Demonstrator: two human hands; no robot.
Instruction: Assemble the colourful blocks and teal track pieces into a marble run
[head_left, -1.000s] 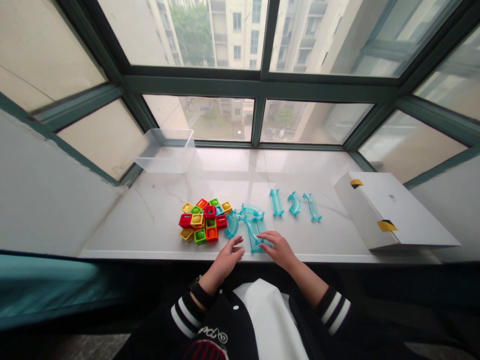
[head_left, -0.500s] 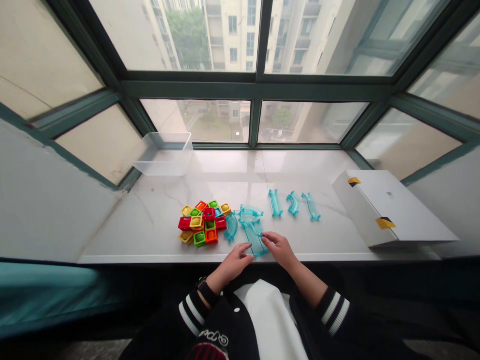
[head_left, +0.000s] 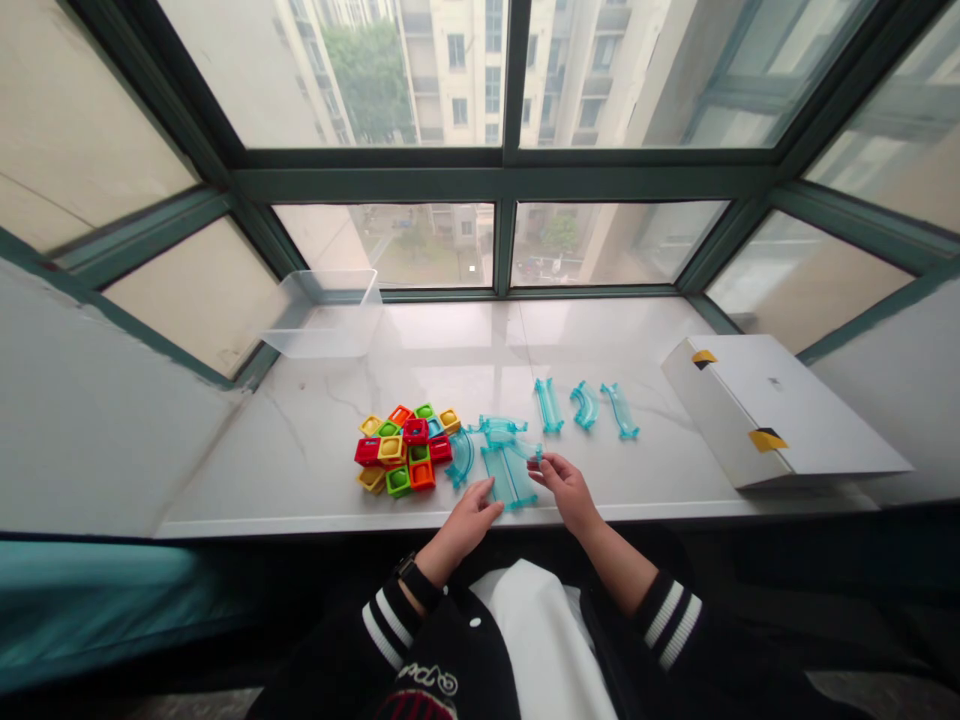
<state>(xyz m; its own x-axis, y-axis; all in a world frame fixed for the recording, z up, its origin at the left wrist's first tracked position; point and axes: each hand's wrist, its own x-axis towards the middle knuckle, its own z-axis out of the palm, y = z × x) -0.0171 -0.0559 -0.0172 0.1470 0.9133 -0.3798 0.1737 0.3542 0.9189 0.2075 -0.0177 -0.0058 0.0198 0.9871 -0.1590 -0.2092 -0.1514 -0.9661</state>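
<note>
Leftward from the right hand [head_left: 568,492] extends a curved track [head_left: 523,449].

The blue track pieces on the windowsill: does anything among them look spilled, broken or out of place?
Nothing looks broken or spilled. Only the arrangement is uneven: three track pieces lie in a spaced row, while the other pieces crowd between the coloured blocks and the right hand, which holds one.

3 tracks [head_left: 589,405] block right hand [head_left: 570,492] ahead; rightward's free
</note>
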